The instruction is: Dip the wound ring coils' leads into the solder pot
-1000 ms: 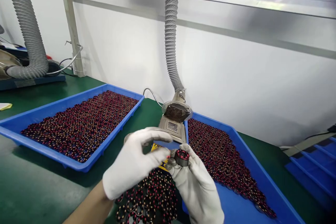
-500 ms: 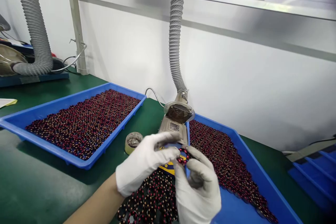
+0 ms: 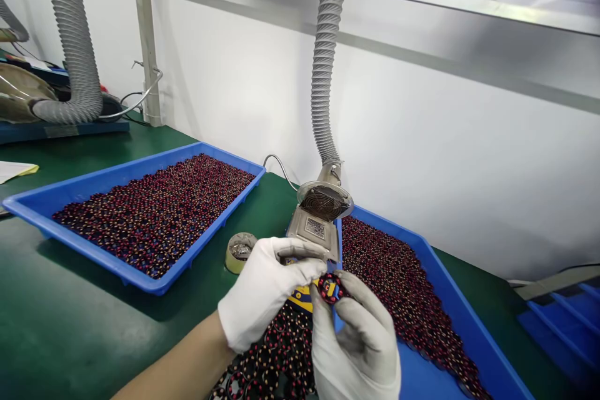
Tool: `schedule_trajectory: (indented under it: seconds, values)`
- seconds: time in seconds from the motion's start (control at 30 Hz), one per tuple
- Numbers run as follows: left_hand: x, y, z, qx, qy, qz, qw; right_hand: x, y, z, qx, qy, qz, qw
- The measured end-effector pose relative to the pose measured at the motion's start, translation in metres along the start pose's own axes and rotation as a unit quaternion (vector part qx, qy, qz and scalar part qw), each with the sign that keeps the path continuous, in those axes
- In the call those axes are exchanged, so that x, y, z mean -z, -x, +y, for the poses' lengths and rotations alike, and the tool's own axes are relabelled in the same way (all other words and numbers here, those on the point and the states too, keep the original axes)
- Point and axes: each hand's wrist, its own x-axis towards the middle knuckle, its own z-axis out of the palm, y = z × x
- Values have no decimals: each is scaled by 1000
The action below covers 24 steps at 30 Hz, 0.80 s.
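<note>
Likely an electronics workshop: green bench (image 3: 117, 331), blue trays (image 3: 94, 256) of wound coils (image 3: 154, 219), fume-extractor hose (image 3: 325, 75).

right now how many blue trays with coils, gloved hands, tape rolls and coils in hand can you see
blue trays with coils: 2
gloved hands: 2
tape roll: 1
coil in hand: 1
total: 6
</note>
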Motion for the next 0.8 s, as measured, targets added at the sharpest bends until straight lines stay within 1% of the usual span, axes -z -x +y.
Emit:
schedule_trajectory:
  seconds: [0.1,0.17,0.23,0.3,0.37,0.43,0.5,0.57,0.67,0.7,0.73,0.8]
  values:
    - [-1,3,-2,-69,39,55,995,1,2,2,2,-4,-7,1000]
    - [1,6,2,-98,29,59,993,1,3,3,5,-8,-12,1000]
    - [2,7,7,-74,-12,32,997,1,3,4,7,-12,-12,1000]
    - [2,7,11,-23,-47,0,999,1,4,4,8,-11,-15,1000]
    - [1,5,9,6,-44,0,999,1,4,4,9,-8,-15,1000]
    - [-1,3,4,12,-16,7,1000,1,5,4,11,-8,-18,1000]
    - [0,2,-1,14,17,3,1000,2,5,4,10,-12,-20,1000]
    - [1,1,-3,-1,48,9,999,2,5,4,1,-19,-25,999]
    - [2,1,0,-57,78,66,993,2,5,5,-13,-29,-25,999]
    - [1,1,2,-65,74,73,993,2,5,5,-17,-31,-24,999]
    - [0,1,3,-58,61,64,994,2,5,6,-17,-31,-23,999]
    - [-2,1,4,-15,35,19,999,2,7,8,-12,-31,-28,999]
